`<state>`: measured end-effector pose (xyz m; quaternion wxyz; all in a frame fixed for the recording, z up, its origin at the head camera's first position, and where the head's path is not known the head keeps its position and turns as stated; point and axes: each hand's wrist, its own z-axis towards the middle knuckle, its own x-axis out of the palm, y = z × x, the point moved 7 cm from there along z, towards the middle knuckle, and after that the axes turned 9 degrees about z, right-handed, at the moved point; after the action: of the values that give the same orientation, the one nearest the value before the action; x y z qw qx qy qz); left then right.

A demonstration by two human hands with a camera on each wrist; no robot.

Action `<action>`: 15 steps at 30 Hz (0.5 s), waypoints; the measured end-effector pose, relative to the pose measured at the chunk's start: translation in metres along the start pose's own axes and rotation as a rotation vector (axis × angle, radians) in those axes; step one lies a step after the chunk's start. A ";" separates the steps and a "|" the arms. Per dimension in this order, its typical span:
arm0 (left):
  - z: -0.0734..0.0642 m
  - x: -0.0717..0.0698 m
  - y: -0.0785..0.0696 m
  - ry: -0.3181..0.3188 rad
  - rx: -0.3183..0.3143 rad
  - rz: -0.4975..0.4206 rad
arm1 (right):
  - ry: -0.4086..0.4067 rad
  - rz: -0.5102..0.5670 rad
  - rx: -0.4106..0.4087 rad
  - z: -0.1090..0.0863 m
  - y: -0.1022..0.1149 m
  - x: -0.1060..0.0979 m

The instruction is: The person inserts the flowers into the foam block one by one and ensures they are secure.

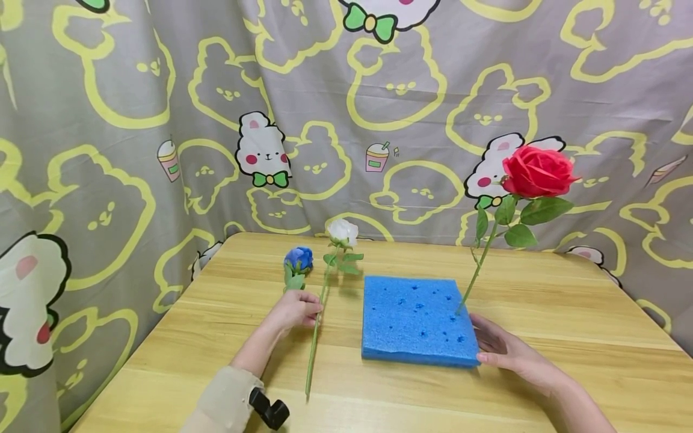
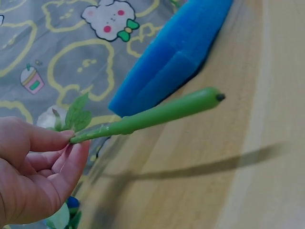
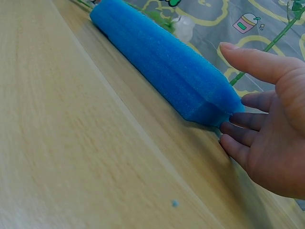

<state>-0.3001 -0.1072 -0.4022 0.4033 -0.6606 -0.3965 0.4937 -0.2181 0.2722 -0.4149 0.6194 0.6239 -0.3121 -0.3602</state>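
My left hand pinches the green stem of a white artificial rose between thumb and fingers. The stem is raised off the table and casts a shadow in the left wrist view; its flower points away from me and its cut end toward me. To its right lies a blue foam block with several small holes on top. A red rose stands in the block near its right edge, leaning right. My right hand is at the block's right side, fingers loosely extended, fingertips against or close to the foam.
A blue rose lies on the wooden table, just beyond my left hand. Behind the table hangs a grey patterned curtain. A small blue crumb is on the tabletop near the block.
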 end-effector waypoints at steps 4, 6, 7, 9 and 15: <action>0.001 -0.004 -0.010 -0.006 0.043 -0.001 | 0.000 0.009 0.005 0.000 0.001 0.001; 0.001 -0.007 -0.018 -0.015 0.069 0.002 | 0.002 0.015 0.005 -0.001 0.001 0.001; 0.002 -0.007 -0.021 -0.017 0.083 0.002 | 0.004 0.019 0.006 -0.001 0.000 0.001; 0.003 -0.009 -0.029 -0.029 0.106 0.002 | 0.009 0.027 0.004 -0.001 0.000 0.001; 0.005 -0.010 -0.049 -0.044 0.147 -0.042 | 0.007 0.027 0.006 0.000 -0.001 0.000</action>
<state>-0.3128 -0.0986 -0.3543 0.4522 -0.6097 -0.3819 0.5272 -0.2176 0.2722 -0.4156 0.6234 0.6226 -0.3197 -0.3487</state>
